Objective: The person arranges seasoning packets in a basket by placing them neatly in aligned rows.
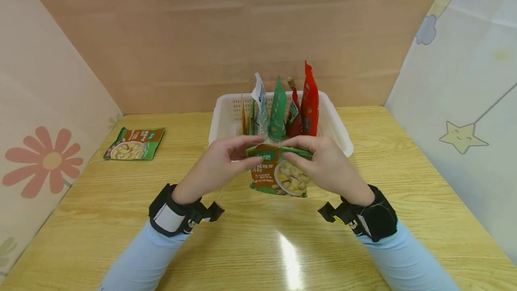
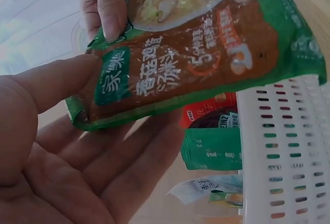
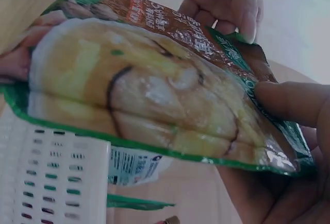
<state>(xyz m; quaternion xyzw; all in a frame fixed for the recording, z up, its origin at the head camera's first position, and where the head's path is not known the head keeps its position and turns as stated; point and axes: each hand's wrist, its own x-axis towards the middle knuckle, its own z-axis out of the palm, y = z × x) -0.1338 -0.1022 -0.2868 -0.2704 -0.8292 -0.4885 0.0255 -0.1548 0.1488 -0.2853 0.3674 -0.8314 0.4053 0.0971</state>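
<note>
A green and brown soup mix packet (image 1: pixel 278 178), with a bowl of soup printed on its front, hangs upright in front of the basket. By its top left corner my left hand (image 1: pixel 226 158) pinches it; in the left wrist view the thumb lies on the front and the fingers are behind. On the opposite top corner my right hand (image 1: pixel 329 165) pinches the packet (image 3: pixel 139 90) between thumb and fingers. A white plastic basket (image 1: pixel 342 140) stands just beyond both hands, its near rim partly hidden by them.
Upright in the basket are a red bag (image 1: pixel 310 102), a dark red pouch with a gold cap (image 1: pixel 295 118), a green pouch (image 1: pixel 278 109), a white pouch (image 1: pixel 260 107) and thinner packets. A similar soup packet (image 1: pixel 137 144) lies flat at the table's left.
</note>
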